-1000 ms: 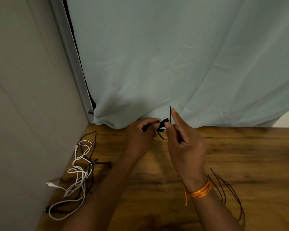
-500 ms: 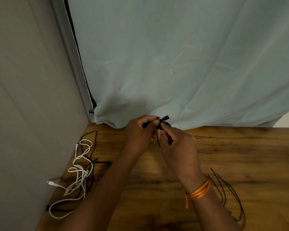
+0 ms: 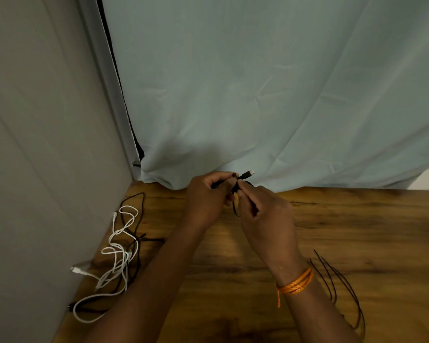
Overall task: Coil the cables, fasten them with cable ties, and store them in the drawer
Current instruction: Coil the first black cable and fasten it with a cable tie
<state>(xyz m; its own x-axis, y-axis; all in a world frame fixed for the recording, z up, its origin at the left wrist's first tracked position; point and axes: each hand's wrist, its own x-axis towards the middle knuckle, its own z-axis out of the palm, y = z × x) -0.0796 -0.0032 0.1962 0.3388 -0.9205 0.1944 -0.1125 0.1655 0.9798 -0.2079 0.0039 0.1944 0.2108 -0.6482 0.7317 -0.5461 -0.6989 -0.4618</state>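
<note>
My left hand [image 3: 206,196] grips a small coiled black cable [image 3: 245,175] above the far side of the wooden table [image 3: 357,231]; its silver-tipped plug sticks out to the right. My right hand [image 3: 263,211] pinches a thin black cable tie [image 3: 235,209] that loops round the coil, its tail hanging between the two hands. A tangle of white cable [image 3: 117,253] and black cable [image 3: 136,233] lies at the table's left edge. Several loose black cable ties [image 3: 339,285] lie to the right of my right wrist. No drawer is in view.
A pale blue curtain [image 3: 258,95] hangs behind the table, touching its far edge. A grey fabric wall [image 3: 35,144] closes off the left side. An orange thread band is on my right wrist.
The tie's tail stood upright a second ago; it has since come down, my right hand has closed in against the coil, and the plug now points right.
</note>
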